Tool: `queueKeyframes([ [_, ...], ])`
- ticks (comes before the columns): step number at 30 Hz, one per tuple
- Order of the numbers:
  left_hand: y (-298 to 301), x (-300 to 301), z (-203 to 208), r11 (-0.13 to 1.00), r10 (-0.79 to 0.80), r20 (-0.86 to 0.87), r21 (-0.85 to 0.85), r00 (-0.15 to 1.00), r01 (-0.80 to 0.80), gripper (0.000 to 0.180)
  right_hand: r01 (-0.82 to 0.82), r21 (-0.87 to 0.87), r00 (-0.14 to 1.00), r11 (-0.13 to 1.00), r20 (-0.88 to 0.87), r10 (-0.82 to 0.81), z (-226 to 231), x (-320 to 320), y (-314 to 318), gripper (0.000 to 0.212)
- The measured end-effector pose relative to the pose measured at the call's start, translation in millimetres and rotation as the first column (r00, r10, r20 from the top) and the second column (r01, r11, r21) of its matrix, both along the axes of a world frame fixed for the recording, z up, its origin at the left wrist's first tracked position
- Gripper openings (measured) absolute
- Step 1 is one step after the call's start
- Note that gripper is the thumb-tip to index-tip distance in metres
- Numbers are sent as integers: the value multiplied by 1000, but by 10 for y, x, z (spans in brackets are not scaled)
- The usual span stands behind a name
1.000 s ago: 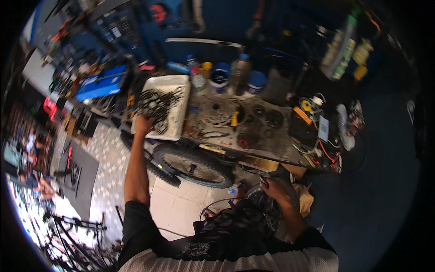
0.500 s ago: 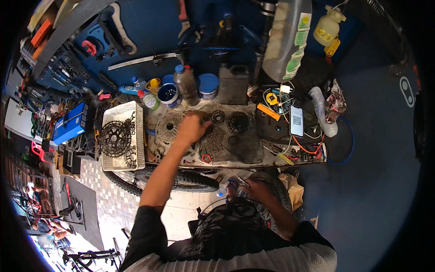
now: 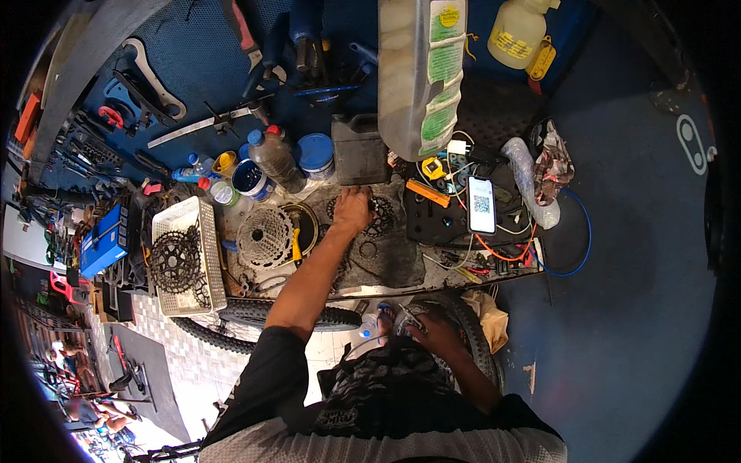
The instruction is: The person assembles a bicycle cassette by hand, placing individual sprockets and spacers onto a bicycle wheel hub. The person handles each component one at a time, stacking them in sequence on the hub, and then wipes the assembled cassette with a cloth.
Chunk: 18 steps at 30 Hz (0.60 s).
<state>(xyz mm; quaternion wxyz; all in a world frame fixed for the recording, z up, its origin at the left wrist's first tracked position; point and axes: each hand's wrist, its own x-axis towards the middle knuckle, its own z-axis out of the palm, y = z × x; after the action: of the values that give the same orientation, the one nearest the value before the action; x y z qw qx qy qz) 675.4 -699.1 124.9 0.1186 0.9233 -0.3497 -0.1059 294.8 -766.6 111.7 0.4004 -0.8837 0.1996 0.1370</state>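
Observation:
My left hand (image 3: pixel 353 210) reaches onto the bench with its fingers curled down over a small dark sprocket (image 3: pixel 332 205), hiding most of it. Just to the right of that hand lies a black cassette (image 3: pixel 381 217) on a dirty grey mat (image 3: pixel 401 266). A large silver cassette (image 3: pixel 265 238) rests to the left, beside a yellow-handled tool (image 3: pixel 296 243). Below the bench edge, close to my body, my right hand (image 3: pixel 434 333) is closed around a slim silver tool (image 3: pixel 411 316), whose kind I cannot make out.
A white basket (image 3: pixel 218 270) holds a chainring and sprockets at the left. Bottles, blue tubs (image 3: pixel 316 154) and a black jug (image 3: pixel 360 147) line the back. A phone (image 3: pixel 481 206), cables and an orange-handled cutter (image 3: pixel 428 193) lie right. Tyres (image 3: pixel 332 318) stand below the bench edge.
My left hand has moved from beside the silver cassette rightward onto the small sprocket. The view has shifted right. My right hand stays low with the silver tool.

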Motion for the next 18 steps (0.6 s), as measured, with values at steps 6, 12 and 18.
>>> queueKeyframes([
  [6, 279, 231, 58, 977, -41, -486, -201, 873, -66, 30, -32, 21, 998, 999, 58, 31, -130, 44, -81, 54],
  [12, 508, -451, 104, 990, -127, -262, -90, 957, 107, 22, -61, 9, 994, 998, 86, 60, -191, 150, -94, 53],
  [18, 493, -707, 3, 991, -75, 112, 122, 991, 61, 21, -104, 54, 991, 993, 92, 99, -242, 218, -74, 54],
])
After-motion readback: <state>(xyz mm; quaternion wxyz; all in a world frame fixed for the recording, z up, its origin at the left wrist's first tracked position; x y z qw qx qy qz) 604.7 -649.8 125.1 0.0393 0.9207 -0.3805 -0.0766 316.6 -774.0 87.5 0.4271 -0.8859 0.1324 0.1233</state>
